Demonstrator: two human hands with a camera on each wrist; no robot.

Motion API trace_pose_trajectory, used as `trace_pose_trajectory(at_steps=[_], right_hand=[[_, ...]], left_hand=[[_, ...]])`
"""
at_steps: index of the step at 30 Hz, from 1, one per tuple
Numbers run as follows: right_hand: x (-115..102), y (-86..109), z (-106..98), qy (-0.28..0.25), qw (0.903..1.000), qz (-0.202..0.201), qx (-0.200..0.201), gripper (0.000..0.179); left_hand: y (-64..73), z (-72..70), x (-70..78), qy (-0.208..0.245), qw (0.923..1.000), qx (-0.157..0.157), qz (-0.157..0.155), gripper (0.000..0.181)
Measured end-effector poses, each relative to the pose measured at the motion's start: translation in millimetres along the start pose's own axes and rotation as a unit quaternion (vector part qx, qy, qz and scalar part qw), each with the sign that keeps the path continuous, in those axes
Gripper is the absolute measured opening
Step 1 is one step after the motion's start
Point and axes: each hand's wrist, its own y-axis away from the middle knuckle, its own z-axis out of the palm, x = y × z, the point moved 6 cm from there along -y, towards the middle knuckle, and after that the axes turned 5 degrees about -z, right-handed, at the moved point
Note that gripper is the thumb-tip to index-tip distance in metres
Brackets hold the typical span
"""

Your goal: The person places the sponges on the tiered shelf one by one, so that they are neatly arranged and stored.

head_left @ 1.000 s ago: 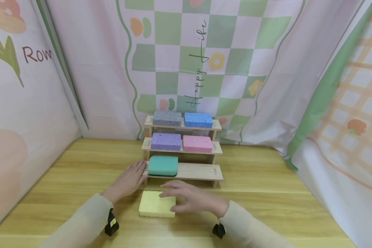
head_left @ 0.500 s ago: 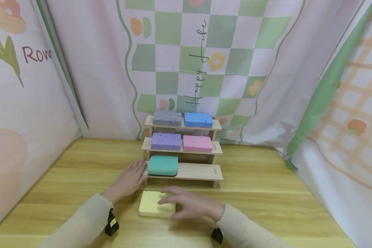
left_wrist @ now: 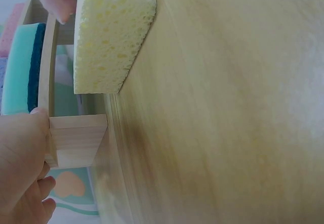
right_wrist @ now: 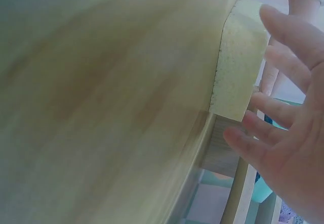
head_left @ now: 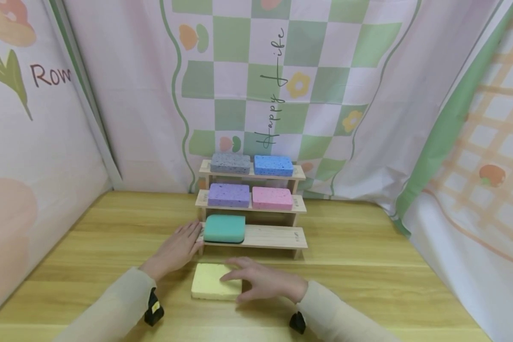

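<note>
A pale yellow sponge (head_left: 211, 282) lies flat on the table in front of a three-step wooden shelf (head_left: 275, 236). Over its right part my right hand (head_left: 262, 280) hovers, fingers spread and holding nothing; the right wrist view shows the fingers (right_wrist: 281, 113) apart from one another beside the sponge. My left hand (head_left: 175, 249) holds the left end of the lowest step, thumb toward the front and fingers around the end, as the left wrist view shows. A teal sponge (head_left: 224, 229) with a dark underside sits on that step, beside the left fingertips.
On the middle step are a purple sponge (head_left: 228, 195) and a pink sponge (head_left: 272, 198). The top step carries a grey sponge (head_left: 230, 163) and a blue sponge (head_left: 273, 166). A patterned curtain (head_left: 231, 80) hangs behind the wooden table (head_left: 359, 266).
My right hand has shifted slightly down and toward me over the yellow sponge. The left hand, the shelf and all the sponges have stayed put.
</note>
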Motion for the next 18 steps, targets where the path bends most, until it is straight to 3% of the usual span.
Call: trace_pose_trajectory(at_steps=[18], right_hand=[[0.6, -2.0, -1.6, 0.006, 0.9998, 0.014, -0.011, 0.050]], left_hand=[[-0.2, 1.4, -1.0, -0.001, 1.0000, 0.000, 0.000, 0.055]])
